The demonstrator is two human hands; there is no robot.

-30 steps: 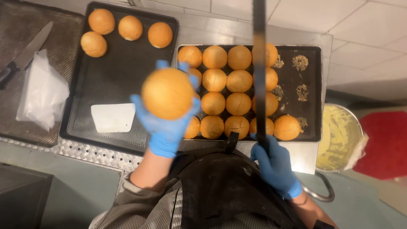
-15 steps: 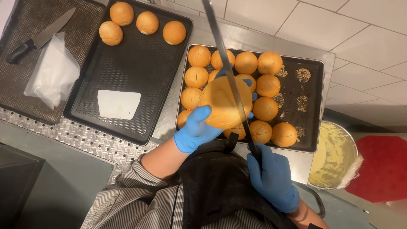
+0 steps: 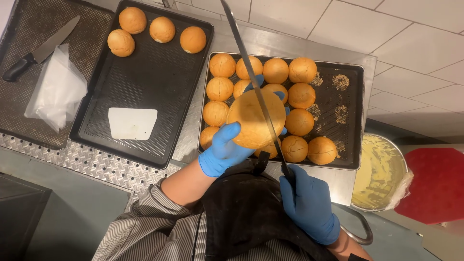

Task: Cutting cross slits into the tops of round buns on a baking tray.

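Warm, even overhead light (soft shadows), sharp focus throughout.

a commercial bakery kitchen: a stainless steel table with ribbed metal edging carries dark perforated baking trays of round golden buns, a white dough scraper, white wall tiles and gloved hands.

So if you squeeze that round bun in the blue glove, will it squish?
Probably yes. The bun looks puffy and domed, so it is likely soft and light for its size. The left hand cups it with spread fingers, which suggests a gentle hold is enough. Being round, it might roll if set on its side. The long knife lies across it.
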